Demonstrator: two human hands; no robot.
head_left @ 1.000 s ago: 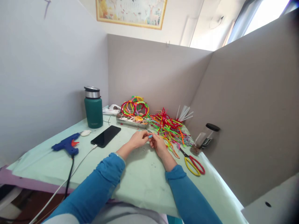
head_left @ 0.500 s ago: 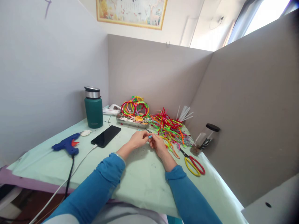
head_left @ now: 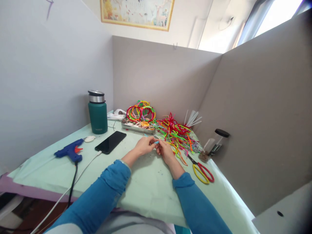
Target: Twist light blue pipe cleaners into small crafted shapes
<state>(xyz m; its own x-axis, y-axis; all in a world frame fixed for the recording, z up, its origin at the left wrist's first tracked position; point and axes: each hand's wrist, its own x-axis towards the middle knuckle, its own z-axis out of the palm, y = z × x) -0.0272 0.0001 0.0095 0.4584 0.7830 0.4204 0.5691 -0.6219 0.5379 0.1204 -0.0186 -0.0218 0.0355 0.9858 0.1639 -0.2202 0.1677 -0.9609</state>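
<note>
Over the middle of the table, my left hand (head_left: 144, 145) and my right hand (head_left: 165, 151) meet with fingers pinched together. Between their fingertips runs a thin light blue pipe cleaner (head_left: 156, 142); its other end pokes out beyond the left hand's knuckles. Fingers cover most of it. Just past the hands spreads a tangled heap of coloured pipe cleaners (head_left: 174, 130). Red and yellow handled scissors (head_left: 203, 173) lie to the right of my right hand, their blades toward the heap.
A metal tray (head_left: 136, 129) of small pieces sits at the back, with coloured pipe-cleaner rings (head_left: 140, 113) above it. On the left are a green bottle (head_left: 97, 117), a phone (head_left: 110, 142) and a blue glue gun (head_left: 70, 150) with its cord. A clear jar (head_left: 214, 145) stands at the right edge.
Both hands stay in nearly the same place. Slightly more of the light blue pipe cleaner's far end shows beyond my left hand.
</note>
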